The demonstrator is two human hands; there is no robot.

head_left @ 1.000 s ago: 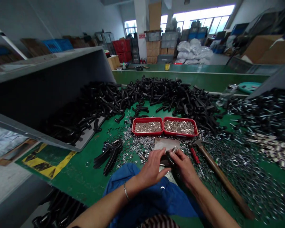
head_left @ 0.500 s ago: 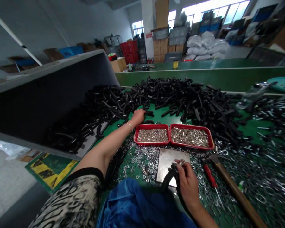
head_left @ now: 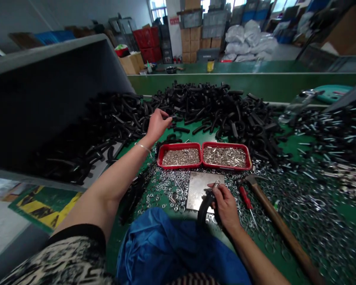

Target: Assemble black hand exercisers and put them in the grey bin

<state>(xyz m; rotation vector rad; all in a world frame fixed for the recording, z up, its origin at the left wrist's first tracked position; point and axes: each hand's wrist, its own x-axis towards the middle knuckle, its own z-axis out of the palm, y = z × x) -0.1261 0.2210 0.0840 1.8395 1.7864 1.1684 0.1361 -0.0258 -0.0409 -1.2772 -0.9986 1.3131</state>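
Note:
My left hand (head_left: 158, 126) reaches to the near edge of a heap of black curved parts (head_left: 201, 101). Its thumb and fingers are pinched together beside a dark piece; what lies between them, if anything, is hidden. Over a square metal plate (head_left: 197, 190), my right hand (head_left: 227, 204) is closed round a black curved handle (head_left: 205, 206). A small coil spring (head_left: 216, 184) stands at the handle's upper end, by the thumb and fingertips. Another spring (head_left: 173, 199) lies left of the plate among loose metal rings (head_left: 163, 188).
Two red trays of small metal pieces, the left tray (head_left: 159, 158) and right tray (head_left: 249, 160), sit beyond the plate. A hammer (head_left: 273, 213) and red screwdriver (head_left: 245, 198) lie at right. A grey bin (head_left: 112, 63) tips black parts out on the left.
My left hand has moved a little farther into the black parts, its fingers now pinched. My right hand keeps the handle, with the spring now more upright. The view has shifted.

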